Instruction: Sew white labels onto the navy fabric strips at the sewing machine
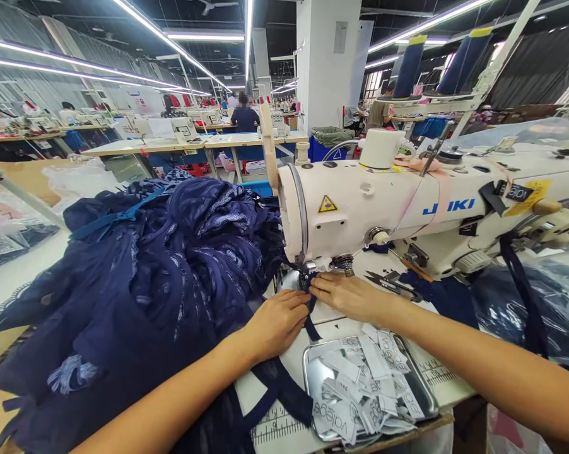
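A white sewing machine [388, 208] stands across the table in front of me. My left hand [277, 321] lies with curled fingers pressing a narrow navy strap [311, 328] against the machine bed just left of the needle. My right hand [344, 295] rests fingers together on the same strap's end, right at the presser foot [303, 277]. A big heap of navy lace garments [137, 284] lies under my left forearm and fills the table's left side.
A metal tray [419, 388] of white printed labels sits at the front edge below my right arm. Thread snips [391, 285] lie on the bed behind my right hand. Blue thread cones [410, 63] stand above the machine. Other workers sit at distant tables.
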A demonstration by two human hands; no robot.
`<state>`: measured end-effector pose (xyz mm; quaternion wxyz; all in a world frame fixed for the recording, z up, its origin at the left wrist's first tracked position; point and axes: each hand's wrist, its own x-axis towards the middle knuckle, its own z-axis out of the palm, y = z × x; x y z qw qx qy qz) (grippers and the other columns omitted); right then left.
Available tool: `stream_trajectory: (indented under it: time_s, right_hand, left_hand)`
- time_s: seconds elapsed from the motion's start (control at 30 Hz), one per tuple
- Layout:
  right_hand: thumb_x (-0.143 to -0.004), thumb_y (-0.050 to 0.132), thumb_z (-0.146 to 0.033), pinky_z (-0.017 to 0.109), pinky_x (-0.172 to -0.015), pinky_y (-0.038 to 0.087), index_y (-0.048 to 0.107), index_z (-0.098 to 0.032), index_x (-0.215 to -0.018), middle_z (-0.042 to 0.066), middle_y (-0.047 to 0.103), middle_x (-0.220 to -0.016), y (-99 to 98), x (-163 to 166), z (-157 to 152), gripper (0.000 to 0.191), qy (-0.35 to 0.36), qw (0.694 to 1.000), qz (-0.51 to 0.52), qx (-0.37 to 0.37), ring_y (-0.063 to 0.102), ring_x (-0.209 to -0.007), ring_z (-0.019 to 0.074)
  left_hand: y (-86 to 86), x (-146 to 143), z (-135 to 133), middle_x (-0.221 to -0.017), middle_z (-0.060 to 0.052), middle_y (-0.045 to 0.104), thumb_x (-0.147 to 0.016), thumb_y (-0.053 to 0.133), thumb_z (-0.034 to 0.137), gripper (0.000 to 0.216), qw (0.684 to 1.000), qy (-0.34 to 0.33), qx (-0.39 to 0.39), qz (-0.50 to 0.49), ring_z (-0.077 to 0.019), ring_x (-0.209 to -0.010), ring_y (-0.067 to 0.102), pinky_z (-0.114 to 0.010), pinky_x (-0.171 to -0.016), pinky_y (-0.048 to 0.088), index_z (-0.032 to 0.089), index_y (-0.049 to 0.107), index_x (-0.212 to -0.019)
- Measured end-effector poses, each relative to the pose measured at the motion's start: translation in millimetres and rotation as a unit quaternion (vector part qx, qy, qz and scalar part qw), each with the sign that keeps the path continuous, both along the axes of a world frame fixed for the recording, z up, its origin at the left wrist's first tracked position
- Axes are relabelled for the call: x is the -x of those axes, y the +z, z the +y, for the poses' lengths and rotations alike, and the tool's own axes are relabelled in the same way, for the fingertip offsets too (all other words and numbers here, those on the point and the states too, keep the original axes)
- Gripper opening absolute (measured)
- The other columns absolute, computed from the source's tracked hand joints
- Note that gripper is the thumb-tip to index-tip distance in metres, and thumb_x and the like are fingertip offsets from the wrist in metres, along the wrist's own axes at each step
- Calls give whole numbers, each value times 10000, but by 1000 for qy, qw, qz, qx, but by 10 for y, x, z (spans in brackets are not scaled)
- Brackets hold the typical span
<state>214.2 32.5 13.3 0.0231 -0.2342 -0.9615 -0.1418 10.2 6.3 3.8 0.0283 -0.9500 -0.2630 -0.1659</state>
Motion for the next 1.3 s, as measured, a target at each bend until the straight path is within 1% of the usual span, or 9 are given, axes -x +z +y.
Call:
stream_trajectory:
  time_s: [0.1,0.17,0.33,0.47,0.8,1.0,1.1,1.3]
  right_hand:
    - [-820,390,-29,311,-744,489,546,-81,-1103,140,562,-1112,-19,-23,39,327,-26,999,4,-18,538,-973,216]
    - [-811,391,-19,301,-750,495,536,-69,-1127,140,551,-1154,-25,-15,33,351,-33,999,5,-23,538,-999,218]
    - [-791,409,-2,298,-701,516,510,-53,-1167,150,527,-1206,-24,-9,31,392,-42,999,12,-11,549,-1012,230]
    - [-796,392,-1,298,-733,520,511,-61,-1170,159,520,-1216,-59,-19,51,397,-39,999,28,-2,538,-1048,220]
    - [-789,346,-2,315,-722,539,484,-90,-1215,156,489,-1253,-152,-42,78,457,-55,997,58,7,543,-1051,222]
    - [-777,381,-1,305,-689,535,466,-81,-1228,162,491,-1250,-150,-24,87,466,-78,996,36,3,563,-1016,225]
    - [-785,372,5,303,-705,526,476,-82,-1218,156,507,-1234,-138,-12,93,453,-87,995,39,10,551,-1032,223]
    - [-791,386,1,337,-806,487,491,-89,-1197,140,542,-1196,-129,-5,126,429,-93,994,52,21,536,-1049,216]
  left_hand:
    - [-56,-124,5,-1017,-91,644,-796,451,98,156,999,38,-15,-8,-194,-1013,560,-339,-920,434,133,598,-836]
    - [-65,-162,12,-1008,-93,645,-794,452,90,153,998,52,-25,-8,-202,-1015,559,-360,-928,432,134,597,-818]
    - [-41,-166,10,-989,-97,642,-807,438,93,154,998,56,-36,-4,-197,-995,565,-351,-914,446,131,586,-785]
    - [-35,-173,5,-991,-104,637,-811,436,96,152,997,63,-41,10,-199,-997,564,-354,-921,444,132,583,-796]
    - [-63,-210,33,-970,-103,638,-783,451,74,138,995,72,-66,18,-203,-976,572,-344,-917,447,135,574,-794]
    - [-61,-239,56,-967,-105,642,-749,491,54,119,993,98,-57,32,-204,-950,589,-344,-911,445,131,571,-793]
    - [-67,-253,67,-965,-107,649,-738,502,48,118,993,101,-60,30,-207,-942,598,-356,-915,440,125,575,-791]
    - [-105,-273,90,-969,-110,662,-760,470,42,145,990,110,-89,6,-202,-909,617,-379,-900,441,130,584,-761]
